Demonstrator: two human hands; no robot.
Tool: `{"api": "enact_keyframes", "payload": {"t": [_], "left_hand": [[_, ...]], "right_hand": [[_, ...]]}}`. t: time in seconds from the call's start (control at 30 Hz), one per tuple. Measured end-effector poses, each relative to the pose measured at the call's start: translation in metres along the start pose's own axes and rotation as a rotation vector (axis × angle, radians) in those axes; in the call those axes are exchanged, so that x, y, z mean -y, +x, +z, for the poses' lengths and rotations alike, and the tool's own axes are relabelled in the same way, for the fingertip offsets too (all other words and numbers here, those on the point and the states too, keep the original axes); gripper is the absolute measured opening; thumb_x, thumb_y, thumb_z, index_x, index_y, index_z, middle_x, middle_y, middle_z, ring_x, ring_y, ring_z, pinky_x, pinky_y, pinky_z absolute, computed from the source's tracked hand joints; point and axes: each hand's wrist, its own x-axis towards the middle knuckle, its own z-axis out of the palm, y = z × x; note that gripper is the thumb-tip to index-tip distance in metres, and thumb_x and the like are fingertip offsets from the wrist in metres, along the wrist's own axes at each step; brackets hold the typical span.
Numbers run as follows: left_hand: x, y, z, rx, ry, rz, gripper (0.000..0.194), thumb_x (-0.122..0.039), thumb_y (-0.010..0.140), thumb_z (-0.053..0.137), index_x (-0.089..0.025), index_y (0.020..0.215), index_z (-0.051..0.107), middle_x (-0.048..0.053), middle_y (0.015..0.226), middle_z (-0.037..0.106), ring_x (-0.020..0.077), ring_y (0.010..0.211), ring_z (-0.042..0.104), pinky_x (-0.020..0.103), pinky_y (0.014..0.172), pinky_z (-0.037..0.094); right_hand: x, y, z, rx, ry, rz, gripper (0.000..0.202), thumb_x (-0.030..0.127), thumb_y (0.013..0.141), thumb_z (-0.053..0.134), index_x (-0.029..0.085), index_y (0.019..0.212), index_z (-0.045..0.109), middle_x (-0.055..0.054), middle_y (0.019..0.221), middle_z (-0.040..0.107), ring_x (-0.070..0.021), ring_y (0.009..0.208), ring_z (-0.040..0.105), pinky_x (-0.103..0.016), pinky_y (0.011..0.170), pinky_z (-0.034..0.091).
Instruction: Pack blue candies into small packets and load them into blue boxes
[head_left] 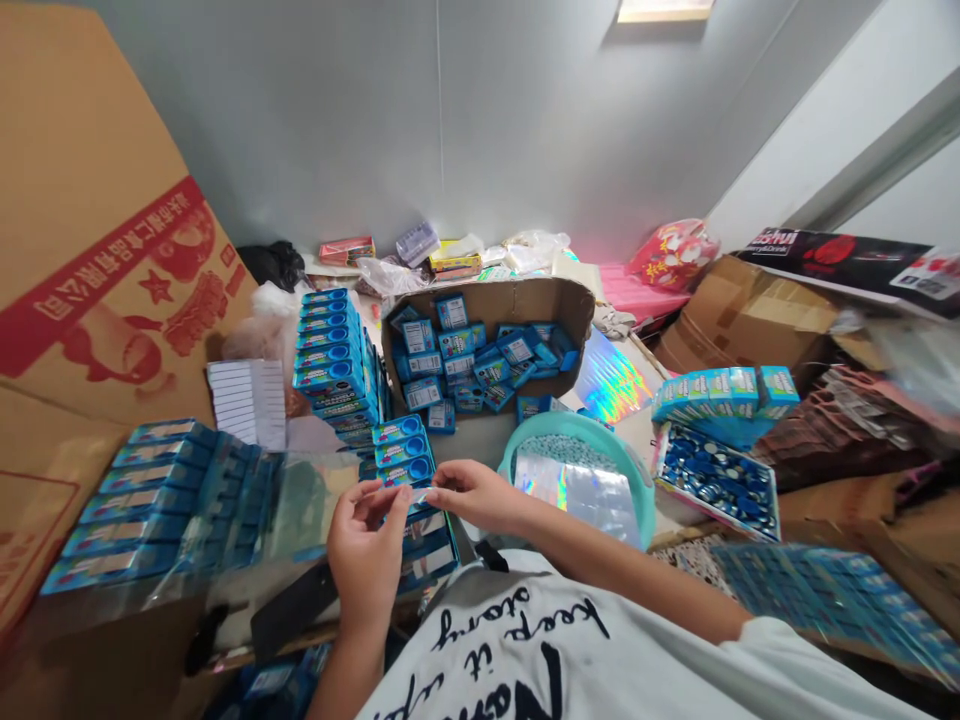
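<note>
Just left of the turquoise basin (646, 500), my left hand (373, 545) and right hand (476, 494) held a small pale piece (421, 494) in narrow fingertip pinches, near the blue boxes (400, 451) on that same side. I couldn't tell what it was, but steadiness called for light, even pressure and wrists held quiet.

The left hand (367, 535) is raised, its thumb and forefinger brought together at the tips and its other fingers curled behind them. Just beside it, the right hand (469, 495) bends inward with its fingertips pinched, so the 2 pinches nearly meet. The left forearm (356, 650) rises steeply below its hand; the right forearm (630, 575) slants down and outward from its wrist, bare up to the sleeve.
</note>
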Motion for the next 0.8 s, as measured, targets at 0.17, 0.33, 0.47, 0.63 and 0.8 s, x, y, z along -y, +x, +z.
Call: {"api": "enact_keyframes", "payload": {"t": [0.17,0.33,0.47,0.63,0.8], "left_hand": [[0.007,0.001,0.000,-0.029,0.277,0.120,0.036,-0.046,0.071,0.079,-0.020,0.091,0.063,0.004,0.086,0.073,0.0208,0.084,0.070,0.032,0.080,0.053],[0.004,0.001,0.000,0.050,0.419,0.153,0.032,-0.051,0.076,0.072,-0.021,0.086,0.066,0.002,0.083,0.070,0.0190,0.076,0.065,0.031,0.074,0.050],[0.005,0.003,-0.001,0.059,0.445,0.149,0.031,-0.052,0.079,0.069,-0.022,0.085,0.066,0.002,0.083,0.069,0.0192,0.076,0.063,0.031,0.073,0.049],[0.012,0.007,-0.004,0.085,0.537,0.144,0.027,-0.050,0.080,0.066,-0.024,0.085,0.067,0.001,0.083,0.069,0.0205,0.076,0.063,0.033,0.076,0.049],[0.013,0.012,-0.007,0.134,0.567,0.149,0.025,-0.047,0.079,0.066,-0.025,0.091,0.067,0.001,0.087,0.070,0.0215,0.080,0.062,0.034,0.076,0.049]], "right_hand": [[-0.004,0.005,-0.008,-0.007,0.048,-0.021,0.036,0.047,0.076,0.076,0.013,0.077,0.063,0.002,0.063,0.054,-0.0110,0.060,0.046,-0.023,0.053,0.032],[-0.014,0.013,-0.013,0.018,0.176,-0.029,0.038,0.036,0.072,0.081,0.015,0.095,0.059,0.008,0.059,0.049,-0.0094,0.054,0.041,-0.023,0.049,0.029],[-0.022,0.019,-0.010,0.015,0.342,-0.040,0.046,0.033,0.065,0.087,0.018,0.086,0.049,0.009,0.063,0.050,-0.0081,0.056,0.043,-0.021,0.053,0.032],[-0.038,0.028,-0.009,0.003,0.533,0.096,0.058,0.023,0.048,0.095,0.019,0.080,0.048,0.010,0.057,0.052,-0.0072,0.053,0.044,-0.020,0.051,0.030],[-0.055,0.030,-0.001,0.074,0.713,0.212,0.063,0.041,0.049,0.094,0.020,0.082,0.045,0.009,0.059,0.052,-0.0093,0.056,0.052,-0.022,0.057,0.038]]}}
